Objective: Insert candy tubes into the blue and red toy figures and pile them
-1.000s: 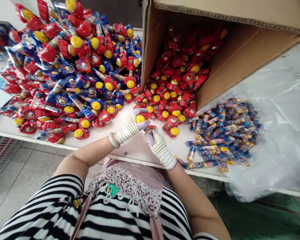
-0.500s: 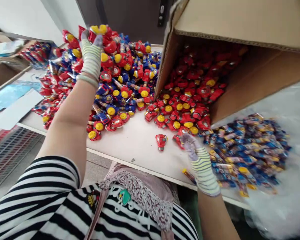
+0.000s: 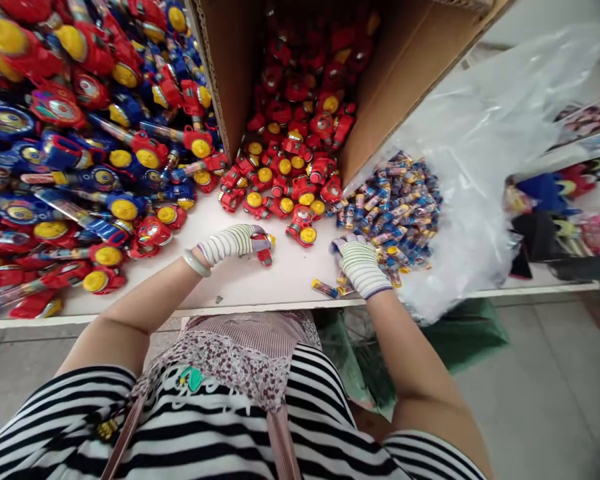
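Note:
My left hand (image 3: 237,243), in a striped glove, is closed around a red toy piece (image 3: 265,257) just above the white tabletop. At the near edge of a heap of small printed tubes (image 3: 400,200) is my right hand (image 3: 361,264), gloved too, its fingers curled down; whatever they hold is hidden. A loose tube with a yellow end (image 3: 325,288) lies just left of that hand. Between the hands and the box, red toys with round yellow knobs (image 3: 303,225) spill onto the table.
A large cardboard box (image 3: 390,93) lies open toward me, red toys inside. Red and blue toys with tubes attached (image 3: 100,173) are heaped on the left. Clear plastic sheeting (image 3: 473,180) spreads on the right. A green bag (image 3: 473,337) sits below the table edge (image 3: 260,307).
My left hand has come down from the left heap to the table front and now grips a red toy piece. My right hand has left a red toy for the tubes. The view has shifted right.

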Available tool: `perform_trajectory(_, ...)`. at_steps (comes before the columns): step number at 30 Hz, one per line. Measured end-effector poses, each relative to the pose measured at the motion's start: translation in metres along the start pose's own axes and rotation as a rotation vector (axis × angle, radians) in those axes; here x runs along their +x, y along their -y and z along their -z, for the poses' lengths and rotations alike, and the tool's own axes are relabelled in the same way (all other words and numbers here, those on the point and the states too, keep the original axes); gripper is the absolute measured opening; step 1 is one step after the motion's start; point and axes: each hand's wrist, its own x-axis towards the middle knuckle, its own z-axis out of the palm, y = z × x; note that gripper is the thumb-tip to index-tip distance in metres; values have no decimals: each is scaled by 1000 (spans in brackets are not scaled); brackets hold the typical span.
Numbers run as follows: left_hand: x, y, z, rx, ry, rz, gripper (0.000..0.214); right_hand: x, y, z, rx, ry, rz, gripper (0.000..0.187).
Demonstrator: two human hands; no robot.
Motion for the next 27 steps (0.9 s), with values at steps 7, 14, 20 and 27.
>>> perform_trajectory(7,-40,24,11,-147,-24,7,63,4,8,-15,553,-316,43,29)
perform_trajectory(14,-50,27,-1,-816,-98,-31,71,-14,90,-34,1286,-123,204,35)
perform_trajectory(20,-47,8,-5,-781,-201,-187,74,-10,117,-17,1093,-197,303,43)
perform_trajectory(27,-51,-26,-9,-528,-394,-170,54,-10,133,6,471,-112,281,41)
